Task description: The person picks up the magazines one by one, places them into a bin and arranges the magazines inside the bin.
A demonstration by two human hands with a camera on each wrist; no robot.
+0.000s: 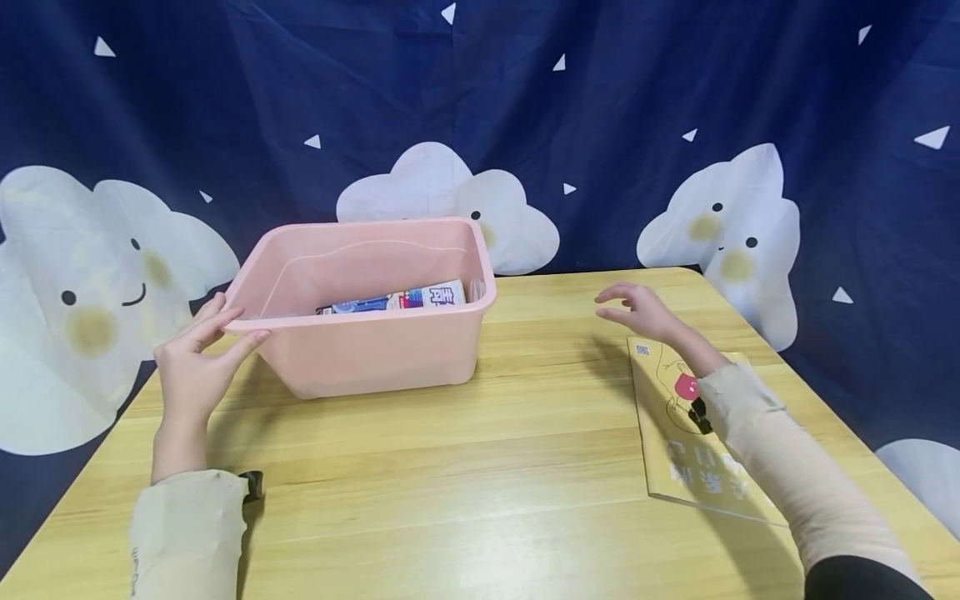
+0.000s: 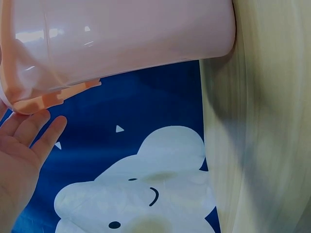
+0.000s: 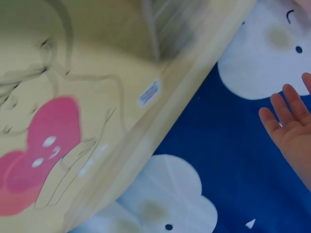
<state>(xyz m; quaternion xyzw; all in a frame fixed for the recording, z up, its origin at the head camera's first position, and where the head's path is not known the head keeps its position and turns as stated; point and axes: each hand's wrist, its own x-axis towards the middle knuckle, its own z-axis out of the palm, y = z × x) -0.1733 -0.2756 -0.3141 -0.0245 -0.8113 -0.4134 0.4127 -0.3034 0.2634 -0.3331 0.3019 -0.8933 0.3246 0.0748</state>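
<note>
A pink plastic bin [image 1: 375, 354] stands on the table at the left of the head view. My left hand [image 1: 197, 358] pinches its left front corner at the rim, thumb in front and fingers along the side. From the left wrist, the fingers [image 2: 31, 127] touch the rim's underside. Inside the bin lie a blue-and-white printed box [image 1: 427, 297] and other packaging, partly hidden by the front wall. Over the far end of a yellow book [image 1: 675, 450] hovers my right hand [image 1: 643, 312], its fingers loosely bent and holding nothing. The right forearm covers part of the book's cover.
The light wooden table [image 1: 450, 467] ends at a dark blue curtain [image 1: 300, 75] printed with clouds. Its right edge runs close beside the book. A small black clip-like piece [image 1: 253, 485] sits at the left sleeve.
</note>
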